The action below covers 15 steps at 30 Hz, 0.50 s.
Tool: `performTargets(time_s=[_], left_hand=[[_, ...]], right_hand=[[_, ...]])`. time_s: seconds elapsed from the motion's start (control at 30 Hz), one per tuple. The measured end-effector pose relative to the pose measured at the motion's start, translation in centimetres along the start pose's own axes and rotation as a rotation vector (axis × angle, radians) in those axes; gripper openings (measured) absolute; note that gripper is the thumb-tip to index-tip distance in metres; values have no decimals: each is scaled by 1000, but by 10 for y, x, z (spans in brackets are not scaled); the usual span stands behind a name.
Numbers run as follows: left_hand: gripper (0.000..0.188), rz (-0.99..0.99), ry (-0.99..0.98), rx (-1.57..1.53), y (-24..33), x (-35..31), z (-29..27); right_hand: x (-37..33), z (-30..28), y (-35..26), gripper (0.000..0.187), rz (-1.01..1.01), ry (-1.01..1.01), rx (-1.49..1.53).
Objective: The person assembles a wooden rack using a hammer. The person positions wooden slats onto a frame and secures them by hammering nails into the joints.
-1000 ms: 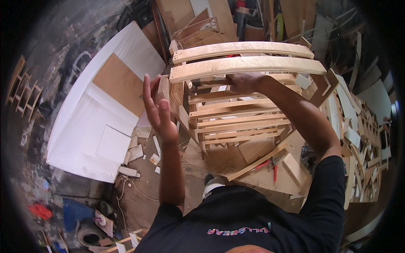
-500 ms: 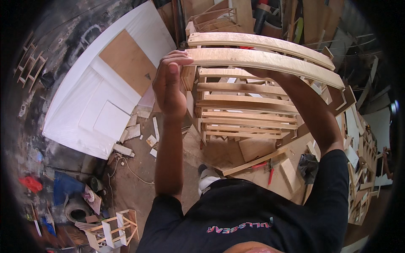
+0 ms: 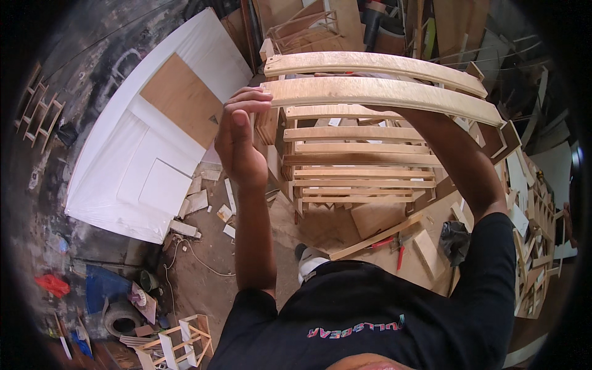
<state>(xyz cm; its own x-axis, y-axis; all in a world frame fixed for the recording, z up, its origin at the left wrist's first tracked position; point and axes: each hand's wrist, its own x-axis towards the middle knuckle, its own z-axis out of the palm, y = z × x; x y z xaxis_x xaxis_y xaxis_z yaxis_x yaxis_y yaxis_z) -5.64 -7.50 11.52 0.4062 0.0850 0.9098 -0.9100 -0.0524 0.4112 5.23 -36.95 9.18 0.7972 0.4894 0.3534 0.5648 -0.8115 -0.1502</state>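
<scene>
A tall light-wood frame with a row of slats stands in front of me. Its nearest, highest piece is a slightly curved-looking wooden slat (image 3: pixel 376 92), and a second slat (image 3: pixel 376 63) runs parallel just beyond it. My left hand (image 3: pixel 242 142) is at the left end of the near slat, fingers bent together over its corner, thumb pointing up apart from the wood. My right hand reaches under the near slat; its forearm (image 3: pixel 453 145) shows, but its fingers are mostly hidden behind the wood. Lower slats (image 3: pixel 364 134) show beneath.
A plastic-wrapped white panel (image 3: pixel 117 166) leans along the left wall. Wood offcuts (image 3: pixel 197 202) litter the floor. Red-handled pliers (image 3: pixel 400 256) lie near a loose strip (image 3: pixel 370 237). More wooden frames (image 3: pixel 539 216) pile up at right, and a small wooden rack (image 3: pixel 179 345) stands lower left.
The whole scene has shifted slightly in the picture as my head moved. My left hand stays at the slat's end, a little lower in view; my right arm remains under the slat.
</scene>
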Motion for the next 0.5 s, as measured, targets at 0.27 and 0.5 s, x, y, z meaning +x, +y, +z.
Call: performTargets(time_s=[0.27, 0.5], left_hand=[[43, -14, -4, 5, 0, 0, 0], [47, -59, -53, 4, -3, 1, -3]], right_hand=[[2, -7, -5, 48, 10, -76, -88], [-49, -12, -40, 48, -105, 54, -264]])
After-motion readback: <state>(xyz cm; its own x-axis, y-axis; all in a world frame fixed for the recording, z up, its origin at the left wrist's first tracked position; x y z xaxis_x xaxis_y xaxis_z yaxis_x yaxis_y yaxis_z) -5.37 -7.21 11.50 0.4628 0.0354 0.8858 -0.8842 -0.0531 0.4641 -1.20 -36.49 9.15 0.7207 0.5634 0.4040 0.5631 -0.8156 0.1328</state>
